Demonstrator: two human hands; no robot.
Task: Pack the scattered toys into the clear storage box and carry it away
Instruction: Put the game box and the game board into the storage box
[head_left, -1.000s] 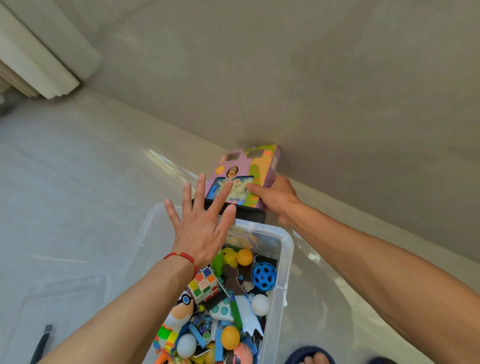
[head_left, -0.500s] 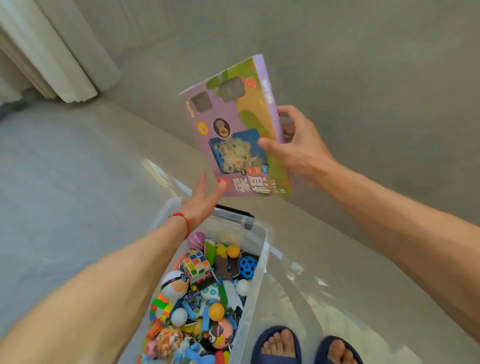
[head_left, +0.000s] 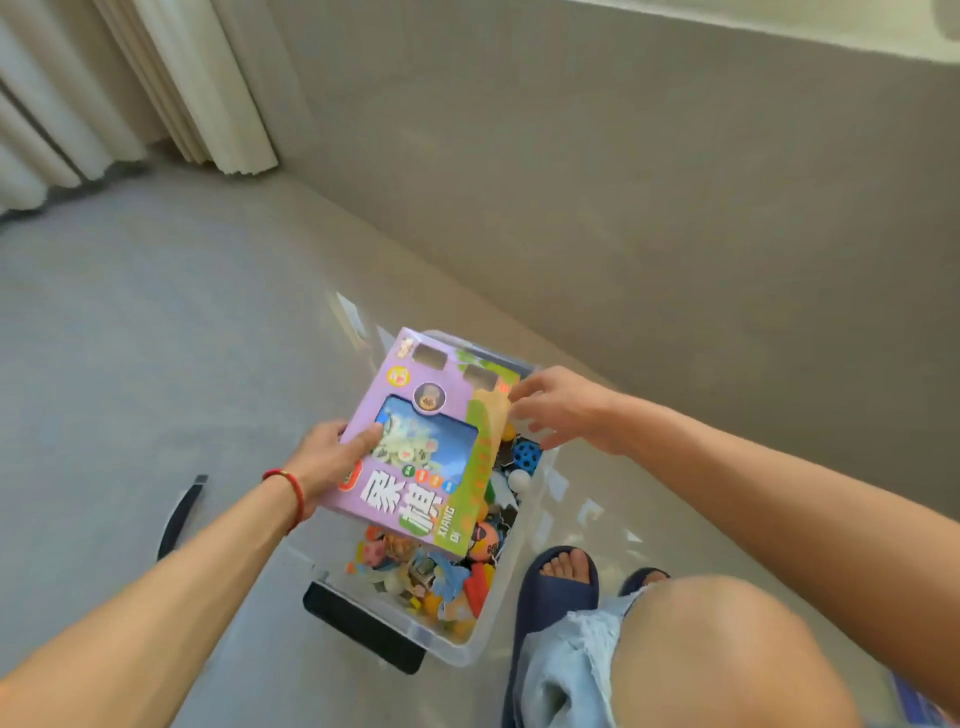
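Observation:
A flat purple game box (head_left: 431, 441) with green edging lies tilted over the open clear storage box (head_left: 488, 618), which is full of several small colourful toys. My left hand (head_left: 327, 462) holds the game box at its left edge, thumb on top. My right hand (head_left: 561, 410) touches the game box's upper right corner with loosely bent fingers. A blue holed ball (head_left: 526, 455) and a white ball (head_left: 518, 481) show beside the game box inside the storage box.
The storage box stands on a grey floor close to a grey wall (head_left: 623, 208). My feet in dark blue slippers (head_left: 558, 587) are right of it. A black curved strip (head_left: 179, 517) lies on the floor to the left. Curtains (head_left: 156, 88) hang at upper left.
The game box came down from in front of the wall, where my right hand held it up, onto the storage box. My left hand has taken hold of its left edge.

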